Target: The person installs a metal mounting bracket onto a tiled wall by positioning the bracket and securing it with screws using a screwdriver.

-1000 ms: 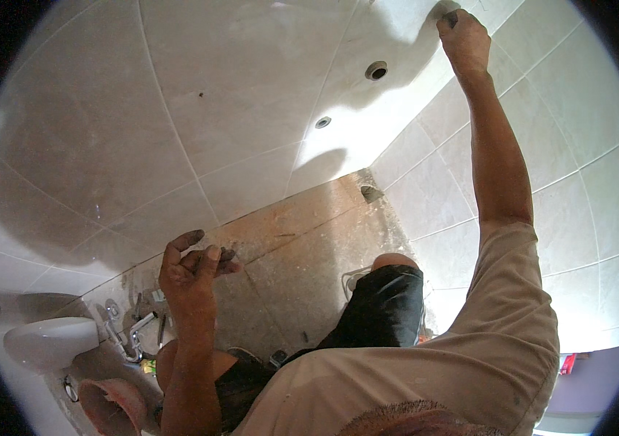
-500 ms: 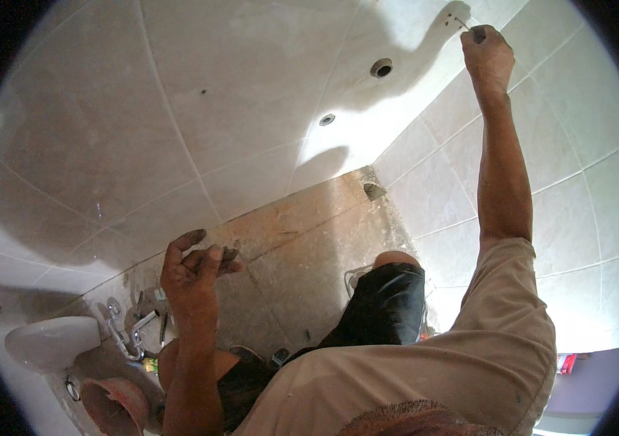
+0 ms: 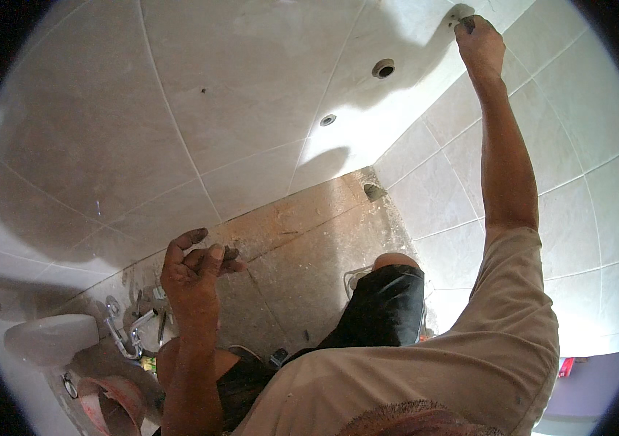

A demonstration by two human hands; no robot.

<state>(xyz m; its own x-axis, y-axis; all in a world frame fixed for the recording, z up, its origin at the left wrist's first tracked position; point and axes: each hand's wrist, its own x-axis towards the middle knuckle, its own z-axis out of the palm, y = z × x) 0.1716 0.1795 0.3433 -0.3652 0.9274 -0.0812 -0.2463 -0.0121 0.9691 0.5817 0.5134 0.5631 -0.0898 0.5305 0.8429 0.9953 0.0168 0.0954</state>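
Tiled wall (image 3: 251,80) rises from far edge of floor (image 3: 287,254). Right hand (image 3: 480,47) up at wall's right edge, beside small dark holes (image 3: 451,25); fingers bunched, can't tell whether clamped on anything. Left hand (image 3: 191,269) raised above floor, fingers loosely curled, forefinger apart from thumb. Chrome pipe (image 3: 135,347), reddish bucket (image 3: 91,400) toward floor's left edge.

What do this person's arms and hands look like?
The left hand and right hand are gloveless, with smudged fingers on the left. Both forearms are bare, no watch visible. A plain beige sleeve ends near the right elbow.
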